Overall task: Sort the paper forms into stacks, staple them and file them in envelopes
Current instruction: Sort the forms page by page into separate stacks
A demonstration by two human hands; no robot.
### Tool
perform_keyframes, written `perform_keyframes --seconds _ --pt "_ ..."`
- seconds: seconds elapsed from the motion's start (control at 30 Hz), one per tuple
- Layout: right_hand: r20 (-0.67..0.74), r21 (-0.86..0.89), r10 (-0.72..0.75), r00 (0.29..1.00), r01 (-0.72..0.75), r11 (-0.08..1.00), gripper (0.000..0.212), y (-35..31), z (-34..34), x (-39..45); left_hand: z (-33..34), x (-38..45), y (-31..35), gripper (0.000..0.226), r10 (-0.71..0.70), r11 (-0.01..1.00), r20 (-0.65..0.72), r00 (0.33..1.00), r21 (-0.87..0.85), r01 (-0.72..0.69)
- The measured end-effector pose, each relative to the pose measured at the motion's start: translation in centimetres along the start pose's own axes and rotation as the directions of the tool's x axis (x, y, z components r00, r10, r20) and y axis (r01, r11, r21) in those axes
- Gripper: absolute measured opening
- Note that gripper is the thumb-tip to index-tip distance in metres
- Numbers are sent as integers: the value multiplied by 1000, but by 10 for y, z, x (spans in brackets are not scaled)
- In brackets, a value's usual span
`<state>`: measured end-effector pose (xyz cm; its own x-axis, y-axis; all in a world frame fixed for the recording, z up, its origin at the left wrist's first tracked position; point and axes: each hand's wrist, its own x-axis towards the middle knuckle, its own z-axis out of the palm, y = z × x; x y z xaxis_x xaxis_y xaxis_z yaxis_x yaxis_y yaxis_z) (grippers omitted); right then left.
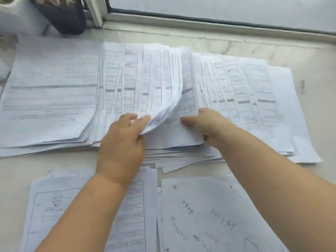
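A pale stone ledge [309,73] is running below a window frame [200,19] and carrying everything; across its middle a wide fan of printed forms [236,88] is lying, overlapped sheet on sheet from the left edge almost to the right edge; at the left end of that spread a thicker stack [51,91] is sitting with its top form turned sideways, its print too blurred to read.

Along the near edge two more piles are lying side by side; the near-left pile [51,202] is showing a printed, boxed form, and the near-right pile [209,215] is topped by a sheet with handwriting, the two just touching along their inner edges; both forearms are crossing over them.

In the far-left corner a dark rounded object [67,17] is standing against the frame; what it is cannot be told.

At the middle of the fan the left hand [121,142] is pinching a curled bundle of sheets [163,99], thumb and fingers curled round its lower corner and lifting it off the ones beneath; just beside it the right hand [209,124] is gripping the near-right corner of the flat sheet [178,135] under the bundle, thumb lying on top and the fingers tucked beneath the paper, hidden.
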<state>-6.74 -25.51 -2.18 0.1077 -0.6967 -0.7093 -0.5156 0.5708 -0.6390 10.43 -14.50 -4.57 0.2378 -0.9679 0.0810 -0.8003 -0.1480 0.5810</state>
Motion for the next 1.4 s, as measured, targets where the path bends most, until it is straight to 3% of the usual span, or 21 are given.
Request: perform_keyframes --seconds 0.1,0.2,0.33,0.43,0.6,0.7,0.77,0.87,0.93,1.0,1.13,1.2,1.3,1.4 --pt "111 100 -8 994 -3 995 14 10 -14 0 5 1 4 51 -47 983 195 980 184 10" --pt "209 195 -39 977 -2 981 12 20 -31 -10 2 3 5 51 -32 983 181 983 182 -2" --pt "131 136 -55 990 37 990 13 25 -28 -13 5 2 2 47 83 996 173 981 28 -89" --pt "48 71 -62 997 59 996 22 17 -17 -11 9 2 2 59 173 985 199 965 -13 -173" --pt "12 34 -33 999 32 999 32 14 -13 -9 15 4 -1 31 177 983 71 982 -58 -174" --pt "94 128 -41 995 28 991 23 15 -21 -10 12 6 3 11 181 980 21 983 -86 -178" --pt "129 168 -43 991 21 986 22 16 -25 -11 8 8 8 17 149 982 -16 989 -115 -150" --pt "46 107 -30 999 25 994 22 17 -20 -8 5 9 6 10 152 978 -12 988 -143 -153" --pt "-3 67 -24 1000 24 997 9 14 -13 -7 9 8 4 41 213 975 55 975 -78 -209" --pt "-13 36 -26 1000 26 999 12 12 -10 -5 14 7 0 51 267 964 102 958 -29 -266" --pt "43 155 11 999 -18 988 12 9 -13 -10 18 6 -3 33 325 946 21 945 -19 -325" --pt "53 223 33 998 -44 974 14 9 -15 -12 15 7 2 15 285 957 -54 957 -32 -287" --pt "37 238 44 998 -52 970 16 11 -15 -13 8 10 10 20 208 977 -91 974 -34 -211" --pt "34 252 46 998 -53 966 17 11 -13 -15 8 14 11 19 220 974 -83 972 -27 -223"
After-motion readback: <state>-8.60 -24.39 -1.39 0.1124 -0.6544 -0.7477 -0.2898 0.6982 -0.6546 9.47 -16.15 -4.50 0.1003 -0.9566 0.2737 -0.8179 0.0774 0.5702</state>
